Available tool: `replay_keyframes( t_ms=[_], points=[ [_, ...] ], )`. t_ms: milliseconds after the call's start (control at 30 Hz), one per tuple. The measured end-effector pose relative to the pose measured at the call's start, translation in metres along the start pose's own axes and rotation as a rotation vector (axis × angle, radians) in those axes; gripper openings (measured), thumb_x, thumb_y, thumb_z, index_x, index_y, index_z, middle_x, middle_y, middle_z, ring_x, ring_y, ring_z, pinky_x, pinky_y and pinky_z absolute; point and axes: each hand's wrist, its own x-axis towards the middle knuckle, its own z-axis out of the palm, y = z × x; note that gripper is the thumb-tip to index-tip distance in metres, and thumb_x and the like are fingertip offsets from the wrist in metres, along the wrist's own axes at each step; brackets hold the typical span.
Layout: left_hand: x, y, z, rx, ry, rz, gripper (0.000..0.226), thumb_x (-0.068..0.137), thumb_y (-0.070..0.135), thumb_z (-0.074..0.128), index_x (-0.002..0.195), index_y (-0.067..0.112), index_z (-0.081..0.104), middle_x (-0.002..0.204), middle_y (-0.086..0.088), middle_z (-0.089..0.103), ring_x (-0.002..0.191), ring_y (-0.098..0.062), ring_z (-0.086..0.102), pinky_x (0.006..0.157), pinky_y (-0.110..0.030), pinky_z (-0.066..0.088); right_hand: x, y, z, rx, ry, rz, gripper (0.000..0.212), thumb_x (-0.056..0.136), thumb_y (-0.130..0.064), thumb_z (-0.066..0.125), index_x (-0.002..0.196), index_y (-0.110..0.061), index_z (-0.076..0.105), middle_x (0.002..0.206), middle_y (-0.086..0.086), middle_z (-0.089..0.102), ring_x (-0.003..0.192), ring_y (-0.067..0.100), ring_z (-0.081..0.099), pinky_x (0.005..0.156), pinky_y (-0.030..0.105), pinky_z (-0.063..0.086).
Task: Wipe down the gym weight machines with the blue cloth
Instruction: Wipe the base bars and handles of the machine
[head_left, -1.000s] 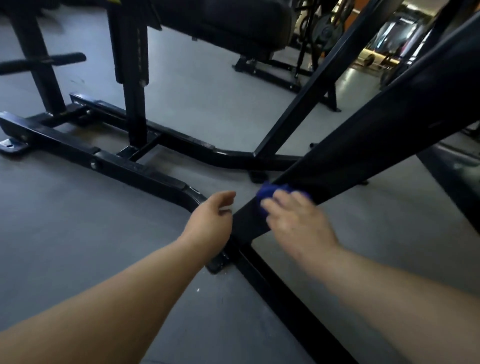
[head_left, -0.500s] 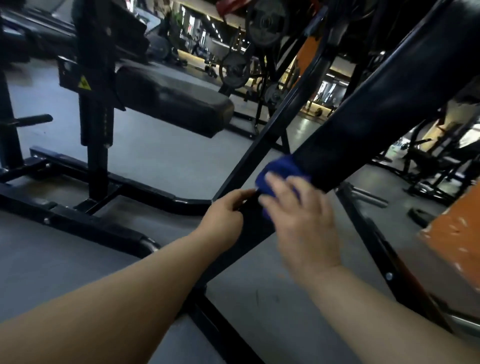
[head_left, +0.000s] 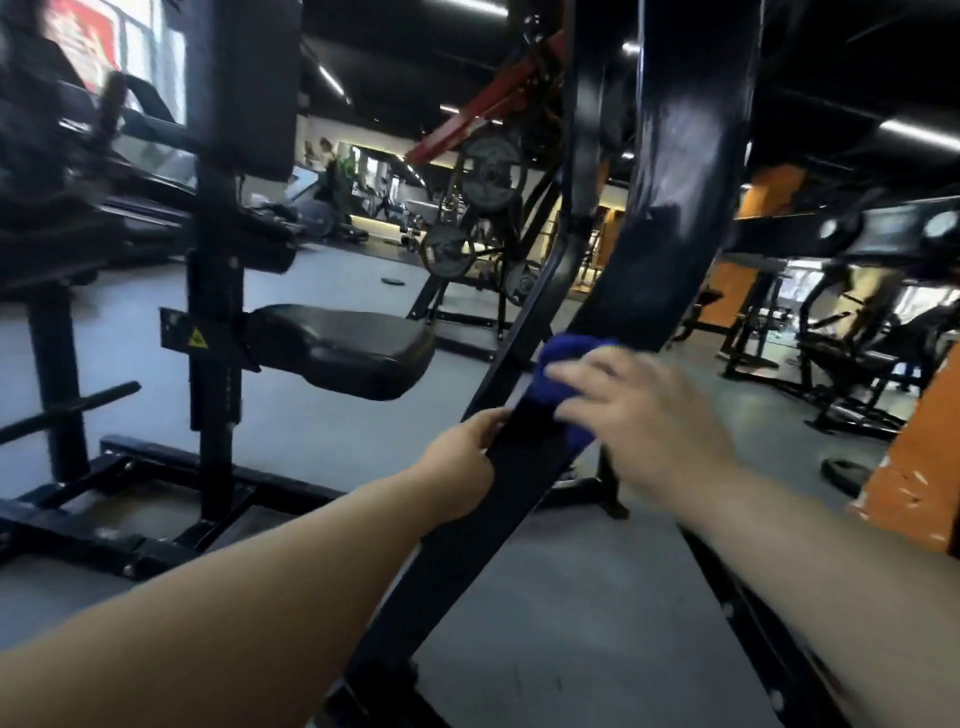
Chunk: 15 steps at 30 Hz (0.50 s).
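The right hand (head_left: 644, 415) presses the blue cloth (head_left: 563, 382) flat-fingered against the black slanted frame beam (head_left: 639, 291); the left hand (head_left: 460, 460) grips the beam's edge just below. Risk: the cloth (loosely bunched) could slip from under the fingers.

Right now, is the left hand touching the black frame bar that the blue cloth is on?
Touching. The head view shows the left hand with its thumb and fingers against the edge of the slanted black bar, just below the blue cloth.
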Motion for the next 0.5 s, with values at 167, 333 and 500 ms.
replay_keyframes(
  t_ms=[167, 333, 500],
  points=[
    [-0.003, 0.021, 0.002, 0.055, 0.007, -0.069, 0.064, 0.086, -0.012, 0.036, 0.140, 0.020, 0.044, 0.129, 0.000, 0.057, 0.114, -0.020, 0.056, 0.079, -0.027, 0.047, 0.011, 0.017, -0.043, 0.032, 0.154, 0.385, 0.042, 0.079, -0.004, 0.049, 0.114, -0.014, 0.070, 0.143, 0.004, 0.051, 0.124, 0.034, 0.042, 0.102, 0.051, 0.034],
    [0.003, -0.017, -0.004, -0.188, -0.017, 0.049, 0.068, 0.082, -0.021, 0.032, 0.120, 0.031, 0.053, 0.117, 0.011, 0.061, 0.120, -0.011, 0.054, 0.095, -0.029, 0.049, -0.018, -0.047, 0.029, -0.002, 0.082, 0.164, 0.039, 0.084, -0.015, 0.038, 0.099, -0.014, 0.074, 0.136, 0.006, 0.059, 0.119, 0.031, 0.046, 0.093, 0.041, 0.034],
    [0.015, -0.091, -0.008, -0.226, -0.115, 0.006, 0.064, 0.086, -0.013, 0.037, 0.126, 0.033, 0.056, 0.121, 0.007, 0.062, 0.098, -0.009, 0.064, 0.088, -0.038, 0.057, -0.005, -0.055, 0.043, -0.098, 0.118, 0.255, 0.028, 0.087, -0.010, 0.055, 0.108, -0.017, 0.072, 0.137, 0.003, 0.058, 0.120, 0.029, 0.042, 0.095, 0.042, 0.036]
  ],
)
